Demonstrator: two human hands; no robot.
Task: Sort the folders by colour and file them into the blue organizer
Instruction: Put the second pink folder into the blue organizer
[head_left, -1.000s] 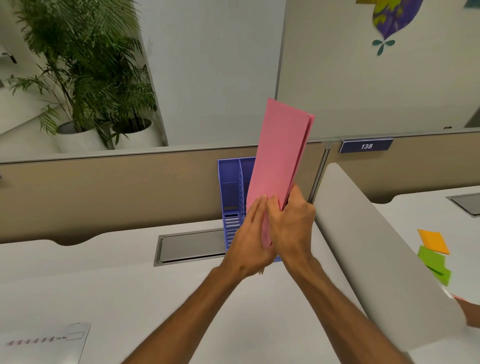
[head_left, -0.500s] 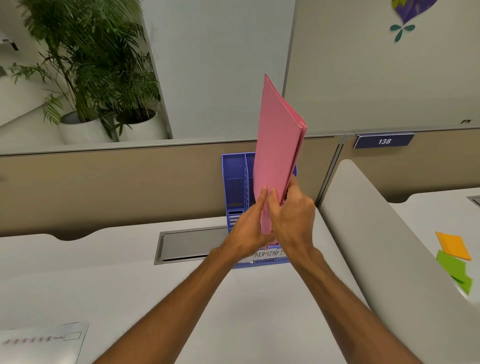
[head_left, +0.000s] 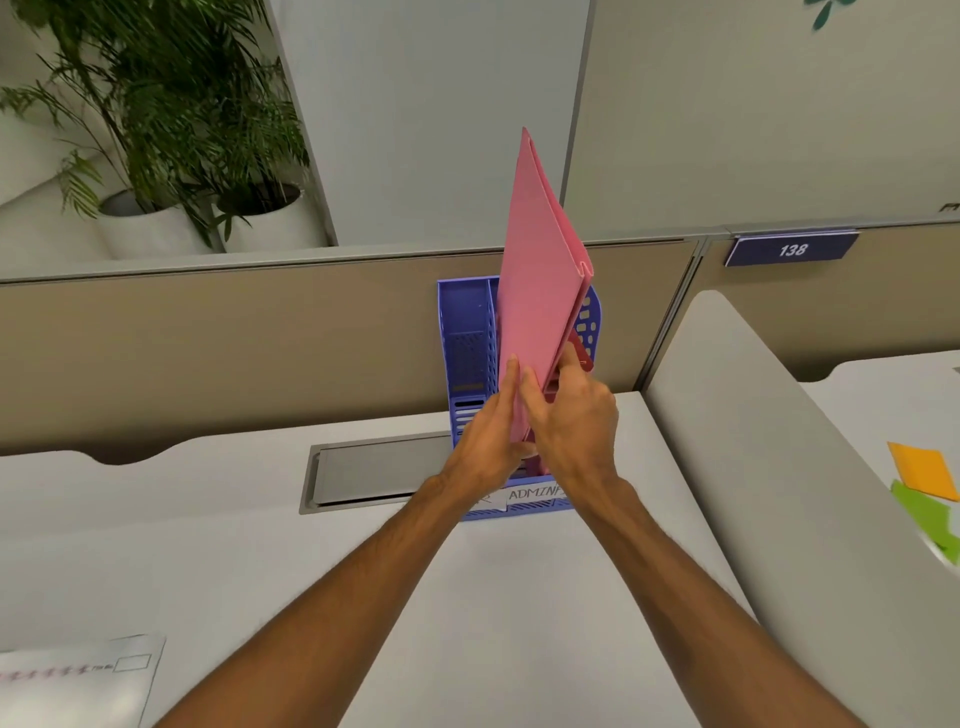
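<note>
Above the blue organizer (head_left: 465, 332), the pink folder (head_left: 540, 291) has swung since a second ago from leaning right to standing almost edge-on. The white ADMIN label (head_left: 535, 492) on the organizer's front now shows below my wrists. Whether the folder's lower end is inside a slot yet, I cannot tell.

My hands are together on the folder. My left hand (head_left: 488, 441) presses straight fingers flat to its left face, and my right hand (head_left: 571, 421) pinches its lower right edge.

Counting: two potted plants (head_left: 156, 130) far left of the organizer, one envelope (head_left: 78, 675) near-left of it, two card layers at the folder's notched edge, and one orange sticky note (head_left: 922, 470) well right, beside green ones (head_left: 927, 519) I cannot count.

A brushed metal flap (head_left: 374, 470) lies just left of the organizer. The organizer itself is perforated plastic with slots and ovals, and the folder is smooth matte card.
</note>
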